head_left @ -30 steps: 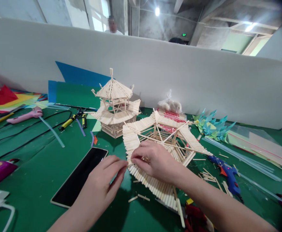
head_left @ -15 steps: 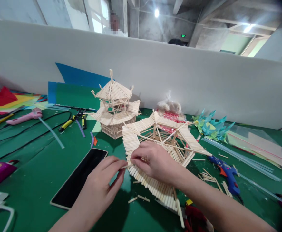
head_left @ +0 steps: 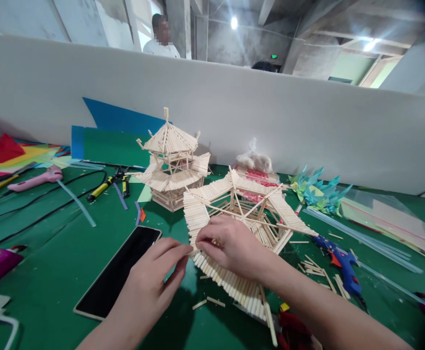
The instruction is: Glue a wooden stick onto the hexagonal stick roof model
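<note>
A roof-shaped model of thin wooden sticks (head_left: 230,287) stands in front of me, its middle an open frame with crossing sticks. My left hand (head_left: 157,277) is closed at the near left corner of this roof, thumb and forefinger pinching the end of a wooden stick (head_left: 195,249). Over the left part of the roof, my right hand (head_left: 230,243) is bent in a pinch; its fingertips touch the stick rows and hide whatever is between them. Behind to the left rises a finished-looking stick pavilion (head_left: 172,160) with two roof tiers.
A phone (head_left: 121,270) lies left of my left hand. On the right are a blue glue gun (head_left: 338,257), loose sticks (head_left: 312,267) and clear glue sticks (head_left: 365,238). Pliers (head_left: 110,184) and a pink glue gun (head_left: 37,179) lie left. A white partition (head_left: 212,97) stands behind; a person is beyond.
Both hands stay at the same roof corner, with the left fingertips slightly nearer the model. The person beyond the partition has shifted left; the view has moved a little.
</note>
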A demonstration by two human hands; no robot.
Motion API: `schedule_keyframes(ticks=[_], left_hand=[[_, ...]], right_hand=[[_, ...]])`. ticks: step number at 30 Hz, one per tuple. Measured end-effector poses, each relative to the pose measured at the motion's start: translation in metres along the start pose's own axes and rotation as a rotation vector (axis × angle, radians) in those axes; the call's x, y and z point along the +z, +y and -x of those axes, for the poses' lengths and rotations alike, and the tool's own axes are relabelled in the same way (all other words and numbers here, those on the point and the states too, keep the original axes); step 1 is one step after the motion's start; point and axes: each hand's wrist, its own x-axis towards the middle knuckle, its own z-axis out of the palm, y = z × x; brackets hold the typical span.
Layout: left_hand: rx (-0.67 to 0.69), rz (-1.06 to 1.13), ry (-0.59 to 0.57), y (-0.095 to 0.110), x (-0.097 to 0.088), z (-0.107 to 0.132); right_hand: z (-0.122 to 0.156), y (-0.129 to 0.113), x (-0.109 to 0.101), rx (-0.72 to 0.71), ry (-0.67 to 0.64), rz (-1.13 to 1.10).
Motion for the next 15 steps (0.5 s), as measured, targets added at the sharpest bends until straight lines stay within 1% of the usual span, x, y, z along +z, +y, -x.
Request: schedule_keyframes(ticks=[15], left_hand=[[0.015,0.036,0.002,-0.0034,0.0039,0.0025]], right_hand=[[-0.0011,-0.0007,0.0000,-0.001,0.014,0.004]])
